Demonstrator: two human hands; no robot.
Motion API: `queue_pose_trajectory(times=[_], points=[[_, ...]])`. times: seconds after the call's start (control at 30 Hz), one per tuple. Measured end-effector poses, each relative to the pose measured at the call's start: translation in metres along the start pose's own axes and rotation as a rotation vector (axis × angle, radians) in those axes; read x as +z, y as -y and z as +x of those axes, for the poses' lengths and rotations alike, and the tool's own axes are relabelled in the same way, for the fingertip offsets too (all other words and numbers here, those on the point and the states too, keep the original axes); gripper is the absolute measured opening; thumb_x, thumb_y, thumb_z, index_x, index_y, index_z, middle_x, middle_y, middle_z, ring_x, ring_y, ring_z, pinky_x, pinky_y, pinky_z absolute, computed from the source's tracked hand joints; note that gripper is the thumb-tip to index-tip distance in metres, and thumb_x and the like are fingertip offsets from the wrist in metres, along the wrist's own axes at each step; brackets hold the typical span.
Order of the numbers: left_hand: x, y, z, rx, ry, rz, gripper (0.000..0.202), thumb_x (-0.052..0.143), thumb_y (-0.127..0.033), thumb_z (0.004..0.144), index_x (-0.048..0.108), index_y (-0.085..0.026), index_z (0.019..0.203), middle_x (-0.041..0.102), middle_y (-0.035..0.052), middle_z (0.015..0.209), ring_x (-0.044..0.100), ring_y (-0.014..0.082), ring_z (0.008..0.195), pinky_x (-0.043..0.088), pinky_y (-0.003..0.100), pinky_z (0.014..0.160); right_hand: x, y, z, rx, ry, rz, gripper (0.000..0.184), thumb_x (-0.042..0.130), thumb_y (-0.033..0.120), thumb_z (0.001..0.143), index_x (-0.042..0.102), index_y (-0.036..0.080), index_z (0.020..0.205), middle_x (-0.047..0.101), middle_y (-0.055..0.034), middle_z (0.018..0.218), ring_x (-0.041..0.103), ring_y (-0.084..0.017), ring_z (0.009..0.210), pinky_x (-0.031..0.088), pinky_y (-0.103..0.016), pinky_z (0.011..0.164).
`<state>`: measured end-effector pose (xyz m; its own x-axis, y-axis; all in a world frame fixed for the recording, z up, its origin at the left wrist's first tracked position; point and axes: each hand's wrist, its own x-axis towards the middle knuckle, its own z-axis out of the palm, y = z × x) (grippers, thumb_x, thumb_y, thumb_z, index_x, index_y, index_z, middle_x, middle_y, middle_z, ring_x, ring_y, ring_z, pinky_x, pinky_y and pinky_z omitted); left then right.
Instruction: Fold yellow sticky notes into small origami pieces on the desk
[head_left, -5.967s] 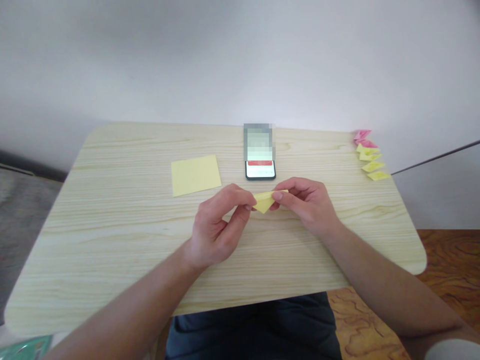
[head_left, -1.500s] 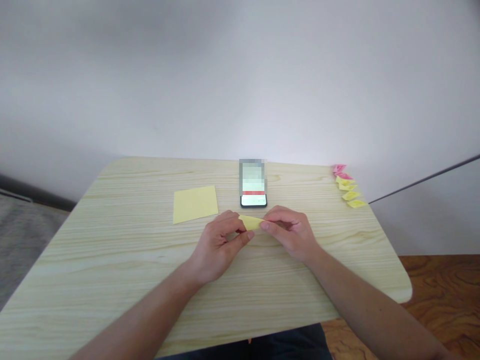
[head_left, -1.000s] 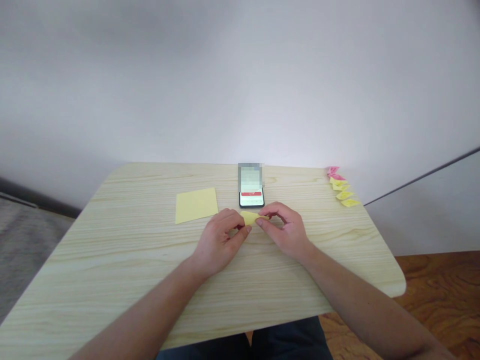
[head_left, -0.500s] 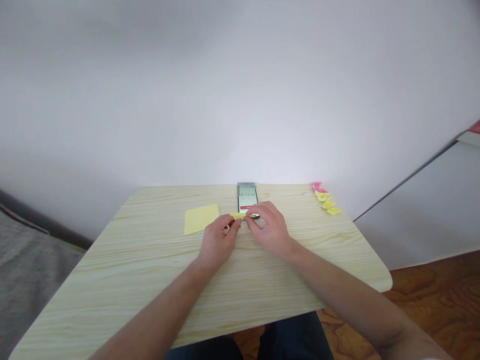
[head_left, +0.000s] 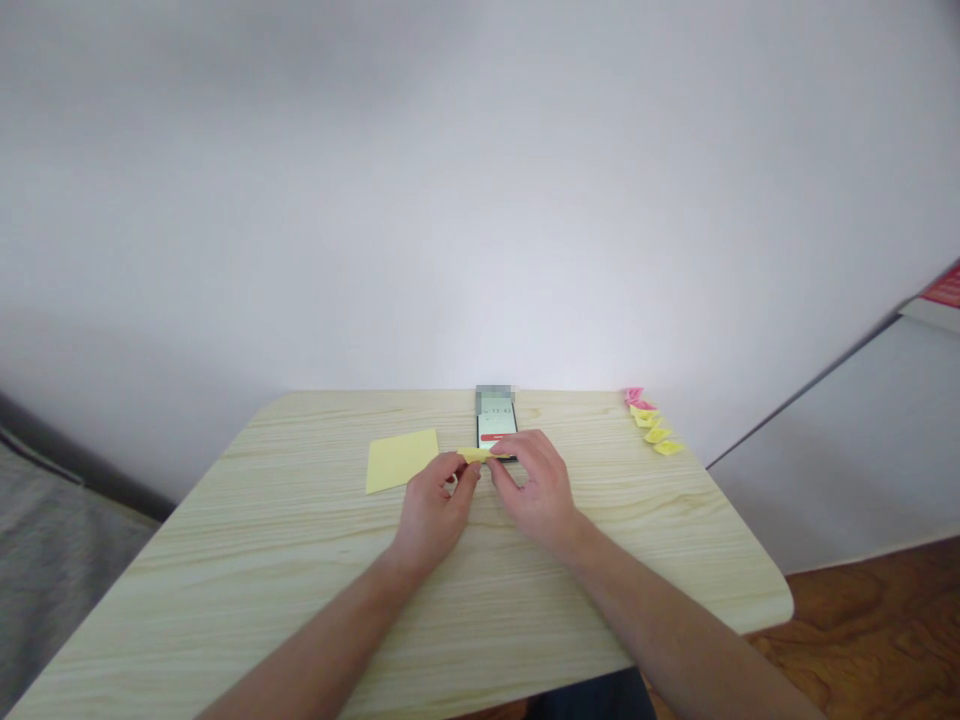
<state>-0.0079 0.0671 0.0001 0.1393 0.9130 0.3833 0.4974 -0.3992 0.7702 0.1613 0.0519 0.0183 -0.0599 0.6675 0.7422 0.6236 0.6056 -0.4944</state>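
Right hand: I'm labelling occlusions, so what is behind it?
Behind the right hand, part of a lit phone shows, with a red bar. The hand and folded yellow paper hide parts of its lower end, which can't be seen.

Lots of yellow on your pale wood-grain table (head_left: 300, 580)
Your folded paper (head_left: 472, 456) mid-frame is yellow, flat sheet (head_left: 402, 460) left of centre too; pink pieces (head_left: 634, 397) and yellow pieces (head_left: 658, 435) at right, swirly brown floor (head_left: 885, 620) lower right.
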Motion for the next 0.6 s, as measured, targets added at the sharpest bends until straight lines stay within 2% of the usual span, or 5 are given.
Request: queue_pose_trajectory(times=[0.33,0.6], points=[[0.0054,0.0002,0.004,0.023,-0.02,0.012,0.028,0.056,-0.038,0.094,0.062,-0.02,0.074,0.059,-0.0014,0.069,0.054,0.0157,0.069,0.041,0.028,0.067,0.0009,-0.0088,-0.0015,-0.015,0.021,-0.056,0.014,0.064,0.015,0.09,0.069,0.026,0.097,0.076,-0.0056,0.101,0.067,-0.024,0.101,0.052,-0.043,0.089],[0.0082,-0.0018,0.0063,0.1,-0.022,-0.009,0.023,0.057,-0.031,0.094,0.059,-0.02,0.075,0.06,-0.0004,0.073,0.055,0.0151,0.071,0.042,0.027,0.066,-0.0012,-0.0046,-0.0004,0.011,-0.037,0.002,0.018,0.063,0.014,0.089,0.067,0.026,0.102,0.076,-0.0058,0.101,0.067,-0.024,0.099,0.053,-0.043,0.088]])
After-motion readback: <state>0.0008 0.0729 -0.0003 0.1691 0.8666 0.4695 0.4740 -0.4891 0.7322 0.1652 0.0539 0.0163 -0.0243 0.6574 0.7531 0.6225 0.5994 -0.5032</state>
